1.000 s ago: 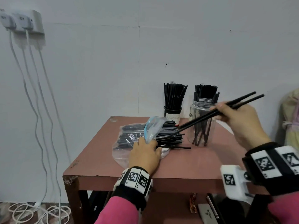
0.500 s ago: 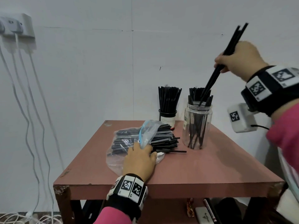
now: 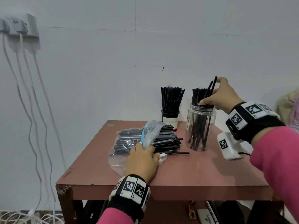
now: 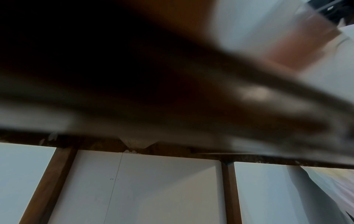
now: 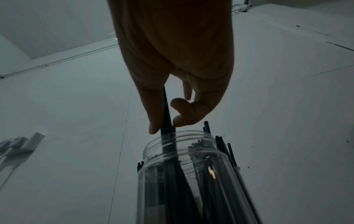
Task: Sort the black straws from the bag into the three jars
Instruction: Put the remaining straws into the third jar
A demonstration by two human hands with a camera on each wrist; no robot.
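A clear plastic bag (image 3: pixel 129 143) full of black straws lies on the reddish table (image 3: pixel 186 172), its straw ends sticking out to the right. My left hand (image 3: pixel 142 159) rests on the bag's near edge, fingers curled over the plastic. My right hand (image 3: pixel 221 96) pinches a few black straws (image 3: pixel 210 89) whose lower ends stand inside the clear jar (image 3: pixel 200 126), which holds several straws. In the right wrist view the right hand (image 5: pixel 168 124) pinches the straws (image 5: pixel 166 115) just above the jar mouth (image 5: pixel 180 145). A smaller dark-rimmed jar (image 3: pixel 170 117) behind is packed with straws.
One loose straw (image 3: pixel 178 153) lies on the table beside the bag. The white wall stands right behind the jars. A socket with hanging cables (image 3: pixel 21 26) is on the wall at left. Items lie on a shelf under the table (image 3: pixel 205 215). The left wrist view is dark and blurred.
My right hand has carried the straws from beside the bag up over the clear jar, then lowered them so their ends are inside it. The left hand stayed on the bag.
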